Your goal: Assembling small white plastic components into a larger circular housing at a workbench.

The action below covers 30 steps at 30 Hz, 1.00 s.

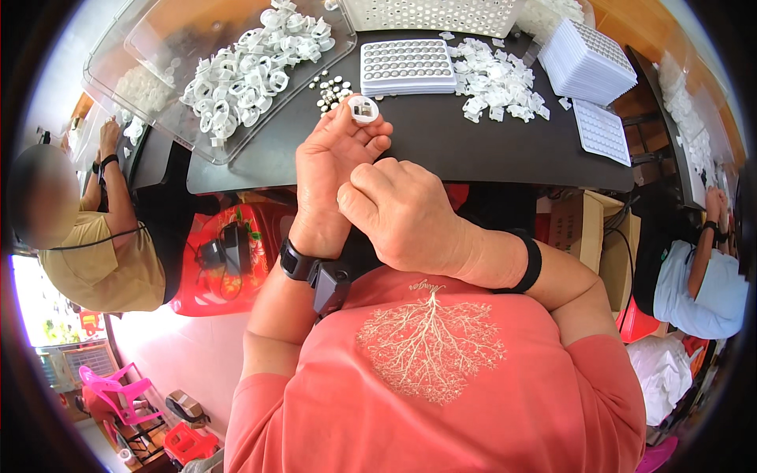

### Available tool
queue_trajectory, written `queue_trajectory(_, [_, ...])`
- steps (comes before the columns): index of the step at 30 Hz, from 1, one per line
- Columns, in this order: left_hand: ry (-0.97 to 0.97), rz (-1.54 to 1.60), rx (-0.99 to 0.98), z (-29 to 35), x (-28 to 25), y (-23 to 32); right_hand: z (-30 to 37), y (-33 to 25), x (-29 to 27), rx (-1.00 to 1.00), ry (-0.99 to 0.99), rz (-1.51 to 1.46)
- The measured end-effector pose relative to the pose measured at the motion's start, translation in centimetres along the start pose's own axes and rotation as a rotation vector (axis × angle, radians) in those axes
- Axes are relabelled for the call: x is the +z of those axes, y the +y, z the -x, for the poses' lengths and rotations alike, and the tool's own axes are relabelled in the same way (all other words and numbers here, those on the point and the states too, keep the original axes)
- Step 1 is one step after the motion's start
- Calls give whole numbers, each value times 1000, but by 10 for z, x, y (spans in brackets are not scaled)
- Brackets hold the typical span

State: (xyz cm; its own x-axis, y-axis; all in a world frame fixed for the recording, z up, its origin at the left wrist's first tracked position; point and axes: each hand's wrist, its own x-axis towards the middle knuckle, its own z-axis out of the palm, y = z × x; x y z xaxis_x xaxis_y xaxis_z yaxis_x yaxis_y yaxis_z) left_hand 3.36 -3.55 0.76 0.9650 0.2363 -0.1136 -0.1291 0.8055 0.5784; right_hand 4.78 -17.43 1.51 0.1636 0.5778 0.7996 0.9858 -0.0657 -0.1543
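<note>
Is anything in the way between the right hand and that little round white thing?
Yes, in this view: the left hand holds the round white piece, and some of its curled fingers lie between that piece and the right hand. Nothing else shows between them.

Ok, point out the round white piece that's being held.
The round white piece in the left hand; similar pieces lie heaped in the clear tub.

Dark worktop [473, 162] bore a clear tub [201, 151], small silver discs [334, 93], low tray stack [410, 88], heaped white pieces [498, 83], taller tray stack [574, 65], flat tray [602, 131]. Perforated basket [430, 16], cropped, apparently stood at rear.
</note>
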Motion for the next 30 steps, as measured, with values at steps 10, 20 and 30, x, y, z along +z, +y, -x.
queue_trajectory(10, [8,-60,30,5,13,-6,2,5,0,35,55,86])
queue_trajectory(20, [26,-74,-14,8,14,-10,4,7,-6,44,56,-63])
queue_trajectory(30, [-72,-150,85,9,4,-14,-5,59,-9,178,225,168])
